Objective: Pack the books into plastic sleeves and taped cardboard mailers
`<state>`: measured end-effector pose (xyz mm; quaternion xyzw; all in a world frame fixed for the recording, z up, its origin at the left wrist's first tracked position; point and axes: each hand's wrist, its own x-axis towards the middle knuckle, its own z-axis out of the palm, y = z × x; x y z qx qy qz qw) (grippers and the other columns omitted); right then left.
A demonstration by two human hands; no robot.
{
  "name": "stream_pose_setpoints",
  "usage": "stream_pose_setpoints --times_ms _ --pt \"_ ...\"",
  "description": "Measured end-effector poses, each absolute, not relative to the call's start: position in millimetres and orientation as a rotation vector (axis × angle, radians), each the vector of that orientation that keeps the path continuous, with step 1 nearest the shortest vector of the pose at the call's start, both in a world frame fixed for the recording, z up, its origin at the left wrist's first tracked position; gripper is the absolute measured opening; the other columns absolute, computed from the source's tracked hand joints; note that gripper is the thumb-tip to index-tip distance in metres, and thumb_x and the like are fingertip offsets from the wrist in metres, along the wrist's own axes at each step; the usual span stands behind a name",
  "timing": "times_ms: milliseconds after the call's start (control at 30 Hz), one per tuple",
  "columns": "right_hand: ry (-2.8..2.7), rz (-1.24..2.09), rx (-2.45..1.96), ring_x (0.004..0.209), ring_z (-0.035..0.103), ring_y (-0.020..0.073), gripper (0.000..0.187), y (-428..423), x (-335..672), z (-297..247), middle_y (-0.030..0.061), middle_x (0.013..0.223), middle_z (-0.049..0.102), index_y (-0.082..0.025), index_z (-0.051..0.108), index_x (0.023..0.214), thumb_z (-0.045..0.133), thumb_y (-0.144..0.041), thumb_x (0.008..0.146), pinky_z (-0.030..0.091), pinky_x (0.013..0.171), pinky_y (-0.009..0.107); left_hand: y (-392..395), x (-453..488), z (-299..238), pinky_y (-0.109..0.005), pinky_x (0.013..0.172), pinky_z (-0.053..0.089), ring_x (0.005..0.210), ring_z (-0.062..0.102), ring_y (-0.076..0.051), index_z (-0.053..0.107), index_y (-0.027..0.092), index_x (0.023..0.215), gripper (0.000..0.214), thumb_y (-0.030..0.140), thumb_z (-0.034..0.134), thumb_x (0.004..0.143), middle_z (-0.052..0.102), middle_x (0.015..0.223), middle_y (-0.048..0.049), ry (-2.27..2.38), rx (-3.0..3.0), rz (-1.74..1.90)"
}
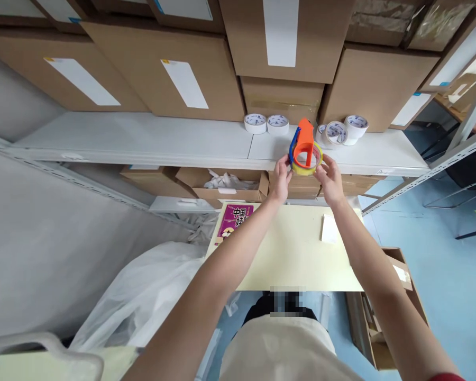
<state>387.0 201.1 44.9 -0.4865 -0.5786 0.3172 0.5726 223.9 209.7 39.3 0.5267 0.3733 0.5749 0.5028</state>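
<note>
An orange and blue tape dispenser [304,136] with a yellow-edged roll of tape [303,170] is held up at the front edge of the grey shelf [174,138]. My left hand [281,179] has its fingers closed on the left side of it. On the other side, the fingers of my right hand [330,179] grip the roll's lower right edge. Just behind stand white tape rolls: a pair [255,124] to the left and several more [356,129] to the right.
Large cardboard boxes [198,74] fill the shelf's back. Below, an open box [230,182] contains white material. On the pale yellow table [285,254] lie a purple book [235,218] and a white card [329,229]. Another open carton [359,317] stands on the floor at right.
</note>
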Motion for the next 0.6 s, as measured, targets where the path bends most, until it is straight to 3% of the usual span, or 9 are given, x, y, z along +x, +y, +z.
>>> stream_pose_setpoints --times_ms 200,400,600 --pt "-1.24 0.738 -1.314 0.108 0.059 0.0236 0.04 88 395 -14 0.0108 0.12 0.061 -0.024 0.054 0.113 0.066 -0.044 0.08 0.055 0.081 0.039 98 237 -26 -0.035 0.102 0.047 0.14 0.039 -0.021 0.03 0.029 0.146 0.073 0.073 0.018 0.09 0.039 0.153 -0.0107 1.057 1.227 1.291" --pt "-1.054 0.995 -1.608 0.096 0.062 0.0249 0.04 10 418 -128 0.0119 0.114 0.061 -0.022 0.054 0.103 0.067 -0.044 0.072 0.053 0.082 0.045 28 262 -109 -0.045 0.104 0.045 0.138 0.042 -0.025 0.05 0.026 0.134 0.056 0.06 0.034 0.092 0.048 0.147 -0.0101 1.207 0.839 0.972" --pt "-0.914 1.113 -1.687 0.098 0.062 0.0258 0.045 -8 445 -189 0.0116 0.114 0.061 -0.022 0.053 0.101 0.067 -0.05 0.068 0.053 0.081 0.045 20 281 -145 -0.046 0.105 0.044 0.137 0.043 -0.027 0.057 0.028 0.128 0.051 0.059 0.041 0.091 0.051 0.145 -0.0089 1.27 0.815 0.753"
